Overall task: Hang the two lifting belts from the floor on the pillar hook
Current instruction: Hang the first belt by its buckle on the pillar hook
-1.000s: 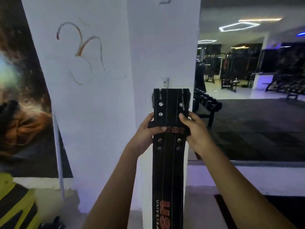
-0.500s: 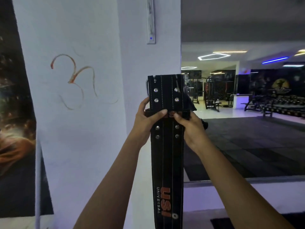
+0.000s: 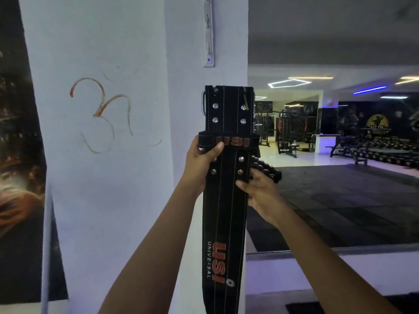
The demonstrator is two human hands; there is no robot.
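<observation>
From the head view we hold one black lifting belt upright in front of the white pillar, its buckle end uppermost and its long tail hanging down past the bottom of the frame. Our left hand is closed on the belt's left edge just under the keeper loop, thumb across the front. Our right hand grips the right edge a little lower, fingers wrapped behind and thumb on the face. The steel buckle shows at the upper left corner of the belt.

The belt covers the pillar's right corner. Above it a narrow white strip is fixed to the pillar face; we cannot tell whether it carries the hook. Left of the pillar a dark poster fills the wall. To the right the room opens wide: a dark floor mat, then a pale floor with gym machines and a dumbbell rack well apart from us. We see only this one belt.
</observation>
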